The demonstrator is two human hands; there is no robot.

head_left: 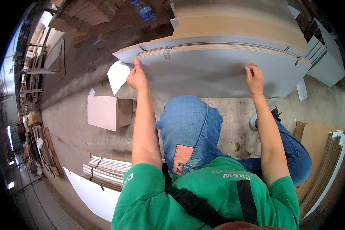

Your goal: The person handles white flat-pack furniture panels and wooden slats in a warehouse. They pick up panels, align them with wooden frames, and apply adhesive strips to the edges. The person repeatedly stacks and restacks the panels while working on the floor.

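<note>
A stack of large grey-faced cardboard sheets (211, 71) stands on edge in front of my knees, brown along the top edges, with small dark slots near both ends. At the left end of the nearest sheet is my left hand (138, 78), its thumb up along the edge and its fingers curled at the side. My right hand (255, 79) is in front of the grey face toward the right, fingertips pinched together. Whatever those fingertips may hold is too small to make out.
A pale box-shaped block (102, 113) and a white sheet (118, 78) lie on the floor at left. Stacked boards (107, 170) lie behind it, with more boards (322, 165) at right. A plastic bottle (145, 10) lies at the far side. Grey panels (326, 57) lean at far right.
</note>
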